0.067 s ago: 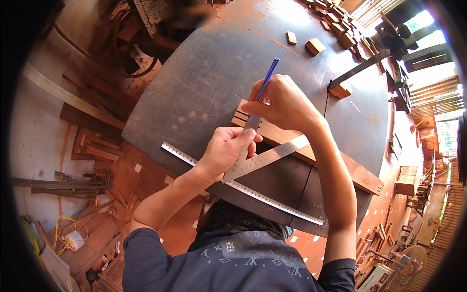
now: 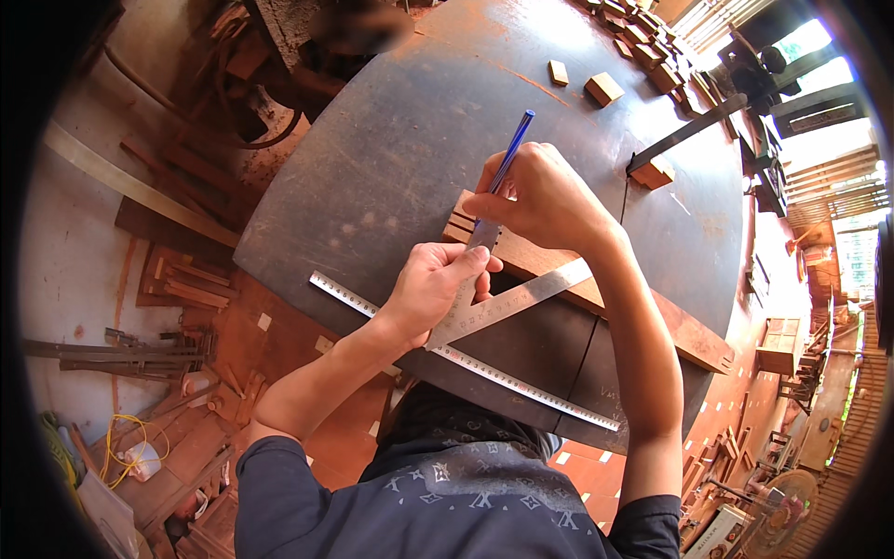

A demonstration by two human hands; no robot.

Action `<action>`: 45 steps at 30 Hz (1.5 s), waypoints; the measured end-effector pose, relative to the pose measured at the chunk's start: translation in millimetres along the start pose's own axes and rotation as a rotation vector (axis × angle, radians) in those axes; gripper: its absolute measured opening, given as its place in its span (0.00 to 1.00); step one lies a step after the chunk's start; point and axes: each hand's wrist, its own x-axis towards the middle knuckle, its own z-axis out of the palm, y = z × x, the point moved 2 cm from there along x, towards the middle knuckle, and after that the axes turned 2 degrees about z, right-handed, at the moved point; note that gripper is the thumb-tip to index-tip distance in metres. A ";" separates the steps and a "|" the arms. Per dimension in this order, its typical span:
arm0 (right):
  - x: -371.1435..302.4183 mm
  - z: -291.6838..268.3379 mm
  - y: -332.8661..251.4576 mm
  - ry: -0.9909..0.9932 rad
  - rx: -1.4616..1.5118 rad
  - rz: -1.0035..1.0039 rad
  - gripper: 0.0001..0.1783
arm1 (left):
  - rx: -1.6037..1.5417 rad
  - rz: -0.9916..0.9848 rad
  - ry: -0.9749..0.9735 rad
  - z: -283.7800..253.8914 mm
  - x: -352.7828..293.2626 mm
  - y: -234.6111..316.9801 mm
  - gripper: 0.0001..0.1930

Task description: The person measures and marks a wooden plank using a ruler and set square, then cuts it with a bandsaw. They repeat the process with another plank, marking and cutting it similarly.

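A long reddish wooden plank (image 2: 605,298) lies across the dark round metal table (image 2: 400,158). A steel triangular square ruler (image 2: 484,359) rests over the plank and the table edge. My left hand (image 2: 433,284) presses down on the ruler near its corner. My right hand (image 2: 540,196) grips a blue pen (image 2: 510,158), its tip at the plank's left end beside the ruler's edge.
Small wooden blocks (image 2: 603,88) lie on the far side of the table, with a dark metal bar (image 2: 684,135) and another block (image 2: 655,172) at right. Wood offcuts and planks (image 2: 186,279) litter the floor at left. A fan (image 2: 787,503) stands at lower right.
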 end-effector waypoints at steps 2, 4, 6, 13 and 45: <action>-0.5 0.6 2.8 0.007 0.012 -0.026 0.17 | 0.005 -0.005 0.005 0.7 0.9 -0.6 0.17; 1.7 1.9 7.1 0.032 0.033 -0.086 0.17 | 0.016 0.011 0.003 -0.7 4.5 0.2 0.17; 2.9 -0.7 3.6 -0.004 0.015 -0.053 0.16 | 0.017 0.013 0.007 -1.7 5.4 1.1 0.17; 9.2 2.5 -3.1 -0.011 0.001 0.045 0.16 | 0.012 -0.001 0.022 -5.9 -0.1 4.6 0.17; -107.7 7.9 -17.7 0.422 0.046 -0.351 0.09 | 0.305 0.306 0.286 -25.4 -25.5 17.4 0.17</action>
